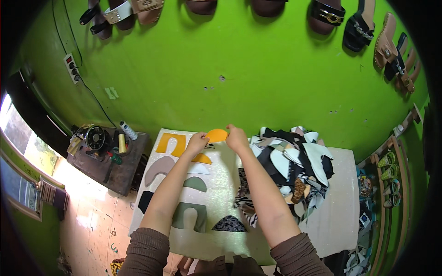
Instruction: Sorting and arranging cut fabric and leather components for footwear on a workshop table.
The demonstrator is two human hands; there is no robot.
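Note:
Over the far part of the table, an orange half-round piece of material (pixel 217 135) is stretched between my two hands. My left hand (pixel 198 142) pinches its left edge, and my right hand (pixel 236 139) grips the right edge with one finger raised. On the tabletop beneath my left arm lie cut pieces: a yellow arch (pixel 171 143), a mauve arch (pixel 159 169), a green half-round (pixel 195 184), a grey-green arch (pixel 198 216) and another orange piece (pixel 202 159). A black patterned half-round (pixel 229 224) lies nearer me, between my forearms.
Right of my right arm, a heap of mixed scraps (pixel 287 161) covers part of the white table (pixel 343 193). A dark side table (pixel 117 177) at left carries a sewing machine (pixel 95 137) and thread cones (pixel 128 130). Sandals (pixel 326 17) hang along the green wall (pixel 184 83).

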